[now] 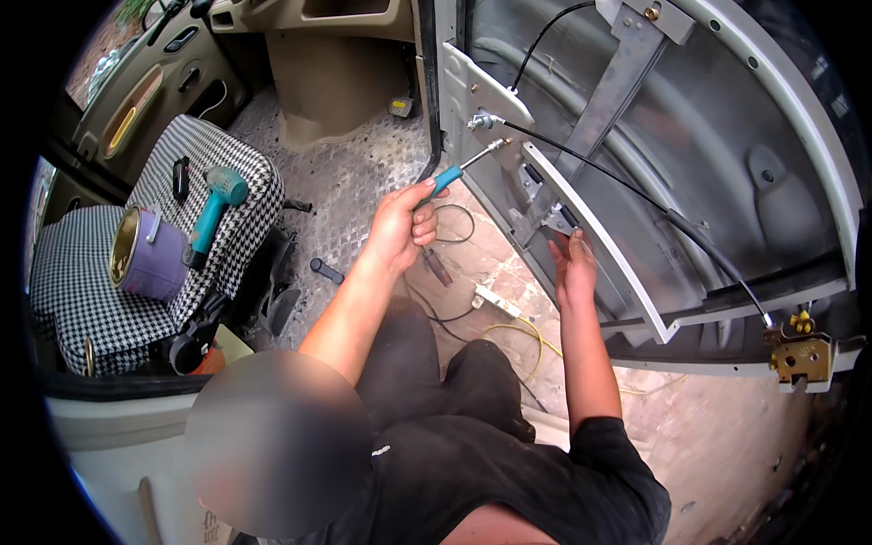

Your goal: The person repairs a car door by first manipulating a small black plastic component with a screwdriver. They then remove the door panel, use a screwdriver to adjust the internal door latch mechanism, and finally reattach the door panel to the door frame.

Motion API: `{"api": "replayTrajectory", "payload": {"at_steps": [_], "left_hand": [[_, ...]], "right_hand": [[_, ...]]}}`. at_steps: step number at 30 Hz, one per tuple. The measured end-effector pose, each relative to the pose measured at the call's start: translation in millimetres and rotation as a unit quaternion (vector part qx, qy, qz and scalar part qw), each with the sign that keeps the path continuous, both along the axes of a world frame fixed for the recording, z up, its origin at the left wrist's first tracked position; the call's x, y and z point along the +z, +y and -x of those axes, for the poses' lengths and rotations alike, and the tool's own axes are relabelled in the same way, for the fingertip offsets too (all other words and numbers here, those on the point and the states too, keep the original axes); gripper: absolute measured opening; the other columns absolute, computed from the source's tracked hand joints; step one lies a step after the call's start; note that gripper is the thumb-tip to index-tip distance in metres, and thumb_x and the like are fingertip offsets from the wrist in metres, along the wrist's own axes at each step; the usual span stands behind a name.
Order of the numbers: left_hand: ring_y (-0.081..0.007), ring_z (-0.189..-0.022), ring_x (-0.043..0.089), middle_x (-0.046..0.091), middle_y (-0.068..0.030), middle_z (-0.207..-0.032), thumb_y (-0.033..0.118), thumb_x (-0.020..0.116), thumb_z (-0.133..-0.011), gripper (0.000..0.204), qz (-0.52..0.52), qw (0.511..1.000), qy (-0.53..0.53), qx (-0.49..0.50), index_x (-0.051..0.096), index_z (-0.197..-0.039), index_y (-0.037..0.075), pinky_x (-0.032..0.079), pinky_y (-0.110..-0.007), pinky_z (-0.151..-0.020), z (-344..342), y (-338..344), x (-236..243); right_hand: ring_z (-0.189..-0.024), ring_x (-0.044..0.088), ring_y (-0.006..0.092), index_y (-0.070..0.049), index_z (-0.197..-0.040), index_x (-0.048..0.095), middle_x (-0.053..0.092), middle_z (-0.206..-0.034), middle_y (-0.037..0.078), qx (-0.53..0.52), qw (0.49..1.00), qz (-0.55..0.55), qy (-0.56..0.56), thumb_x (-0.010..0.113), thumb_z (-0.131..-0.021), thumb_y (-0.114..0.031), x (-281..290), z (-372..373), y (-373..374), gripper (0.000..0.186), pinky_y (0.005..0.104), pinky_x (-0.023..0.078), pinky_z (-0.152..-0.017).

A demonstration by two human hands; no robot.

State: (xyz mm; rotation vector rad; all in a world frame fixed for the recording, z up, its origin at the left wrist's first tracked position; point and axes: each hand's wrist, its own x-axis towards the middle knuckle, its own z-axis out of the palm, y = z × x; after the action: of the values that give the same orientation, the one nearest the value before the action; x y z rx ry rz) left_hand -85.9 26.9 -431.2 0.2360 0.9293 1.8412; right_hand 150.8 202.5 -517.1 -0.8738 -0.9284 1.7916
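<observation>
Screwdriver [452, 173] you held had teal handle, slim silver shaft; slanted up and right, tip close to pale metal plate [489, 93] on opened door, contact unclear. Small metal bracket [559, 218], partly dark, sat beside long pale rail [604, 250], which sloped down rightward across door's grey inside [654, 218].

Left grip [397, 225] curled into a fist, left forearm [350, 295] slanting forward and rightward; right grip [576, 265] raised, fingers [579, 245] partly bent, right forearm [592, 359] extended forward.
</observation>
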Motion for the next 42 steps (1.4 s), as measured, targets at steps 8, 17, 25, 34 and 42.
{"api": "replayTrajectory", "payload": {"at_steps": [8, 17, 25, 34, 42], "left_hand": [[-0.0059, -0.046, 0.034, 0.035, 0.0052, -0.055, 0.026, 0.049, -0.101, 0.034, -0.008, 0.988, -0.085, -0.129, 0.059, -0.105, -0.006, 0.028, -0.021, -0.040, 32, 1, 12], [-0.0071, -0.052, 0.038, 0.037, 0.0034, -0.060, 0.024, 0.047, -0.102, 0.036, -0.043, 0.967, -0.119, -0.221, 0.054, -0.123, -0.005, 0.033, -0.022, -0.044, 19, -2, 33], [-0.0064, -0.046, 0.033, 0.034, 0.0034, -0.059, 0.014, 0.050, -0.100, 0.023, 0.016, 0.982, 0.047, -0.183, 0.057, -0.116, -0.001, 0.030, -0.023, -0.040, 25, 0, 30], [-0.0063, -0.046, 0.035, 0.038, 0.0024, -0.059, 0.013, 0.053, -0.100, 0.020, 0.010, 0.974, 0.153, -0.166, 0.055, -0.115, 0.000, 0.030, -0.024, -0.041, 23, 1, 26], [-0.0067, -0.050, 0.037, 0.040, 0.0033, -0.061, 0.019, 0.051, -0.101, 0.027, -0.023, 0.982, 0.064, -0.175, 0.054, -0.120, -0.001, 0.033, -0.023, -0.044, 21, 0, 11]], "right_hand": [[-0.103, 0.062, 0.0171, -0.008, -0.115, 0.060, 0.065, -0.108, 0.004, 0.008, 1.000, -0.020, 0.016, 0.058, -0.100, -0.029, -16, -3, 7, 0.026, 0.0372, 0.053, -0.088], [-0.101, 0.062, 0.0174, -0.004, -0.105, 0.065, 0.066, -0.105, 0.006, -0.034, 0.999, -0.021, 0.021, 0.055, -0.102, -0.026, -7, -3, 1, 0.024, 0.0382, 0.054, -0.088], [-0.105, 0.062, 0.0195, -0.008, -0.108, 0.064, 0.066, -0.110, 0.006, -0.024, 0.999, -0.017, 0.017, 0.056, -0.101, -0.031, -20, -7, 5, 0.025, 0.0401, 0.052, -0.090], [-0.106, 0.062, 0.0199, -0.009, -0.105, 0.064, 0.066, -0.110, 0.005, -0.026, 0.999, -0.021, 0.022, 0.057, -0.101, -0.031, -26, -7, 6, 0.024, 0.0404, 0.052, -0.089], [-0.105, 0.062, 0.0189, -0.006, -0.106, 0.063, 0.066, -0.109, 0.006, -0.038, 0.999, -0.013, 0.006, 0.055, -0.102, -0.029, -12, -4, 4, 0.025, 0.0380, 0.053, -0.088]]}}
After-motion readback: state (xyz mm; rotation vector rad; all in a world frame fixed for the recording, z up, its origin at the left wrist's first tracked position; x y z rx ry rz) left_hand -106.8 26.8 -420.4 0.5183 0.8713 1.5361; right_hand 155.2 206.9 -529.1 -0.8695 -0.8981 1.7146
